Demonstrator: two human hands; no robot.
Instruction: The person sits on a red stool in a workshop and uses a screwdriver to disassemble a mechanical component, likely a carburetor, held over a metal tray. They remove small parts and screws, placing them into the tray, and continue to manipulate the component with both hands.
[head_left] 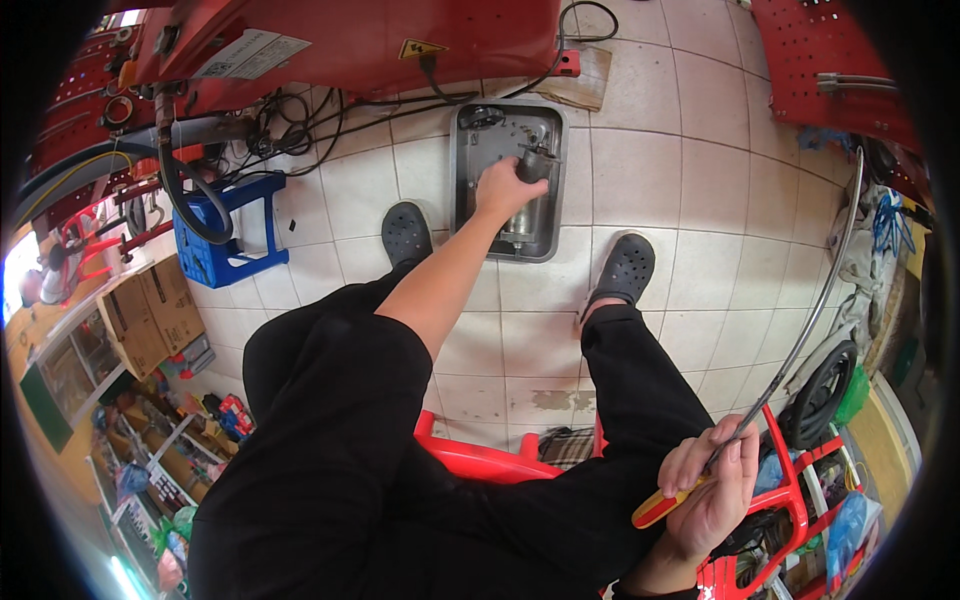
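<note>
Between my feet lies a grey metal tray on the floor. My left hand reaches into it, its fingers closed round a grey cylindrical metal part that looks like a small motor. A dark round part sits at the tray's far left corner, and several small pieces lie near it. Well away to the lower right, my right hand is closed on a tool like a long screwdriver. Its handle is red and yellow, and its thin shaft points up and away; the fingers partly hide where the two meet.
A red machine with black cables stands beyond the tray. To the left is a blue plastic stool, with a cardboard box nearer me. A red stool and a black ring-shaped part are at the right.
</note>
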